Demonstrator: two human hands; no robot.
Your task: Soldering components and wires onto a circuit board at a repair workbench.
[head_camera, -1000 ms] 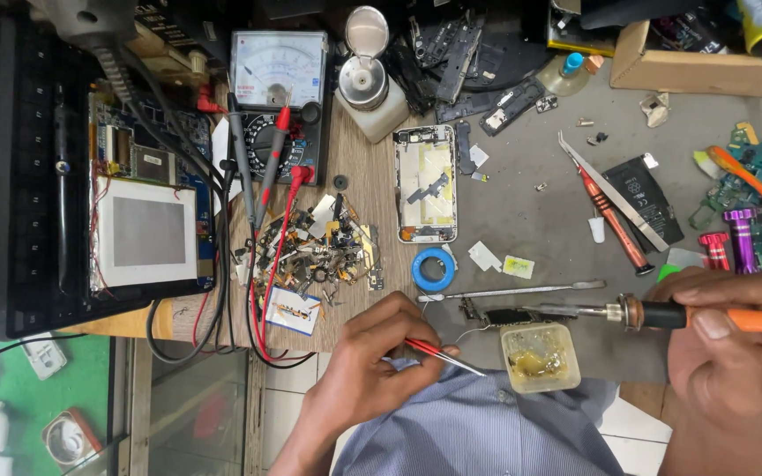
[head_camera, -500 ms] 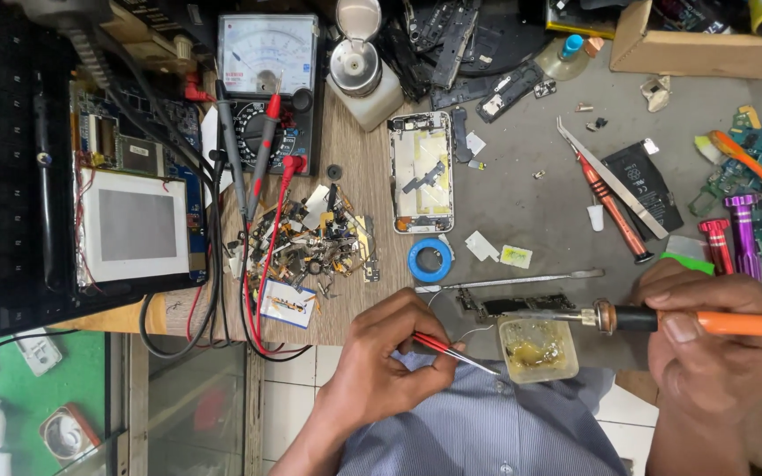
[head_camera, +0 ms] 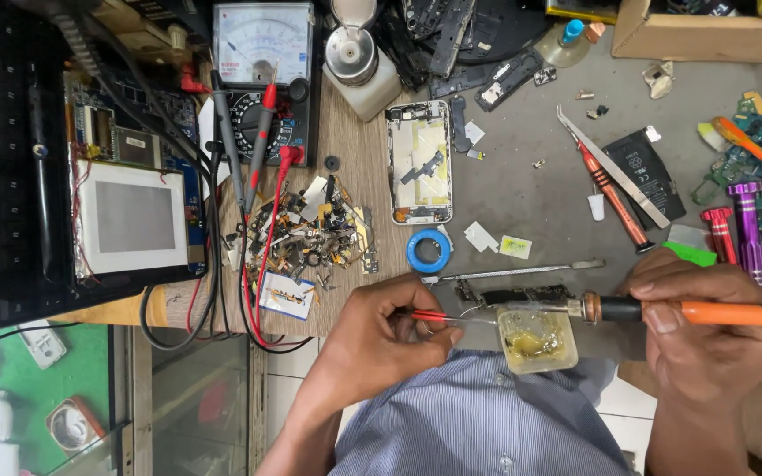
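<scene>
Where tools crowd — cluttered grey workbench (head_camera: 531,189)

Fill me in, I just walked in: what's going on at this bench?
A person is soldering. The right hand holds an orange-handled soldering iron, its tip over a small tub of yellowish flux. The left hand pinches a thin red wire toward that tip. An opened phone, a blue tape roll and an analog multimeter lie nearby.

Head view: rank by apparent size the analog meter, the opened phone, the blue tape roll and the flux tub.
1. Analog meter, clearly largest, though its top edge is cut off.
2. Opened phone.
3. Flux tub; it may sit nearer the camera, so its lead over the tape is unsure.
4. Blue tape roll.
</scene>
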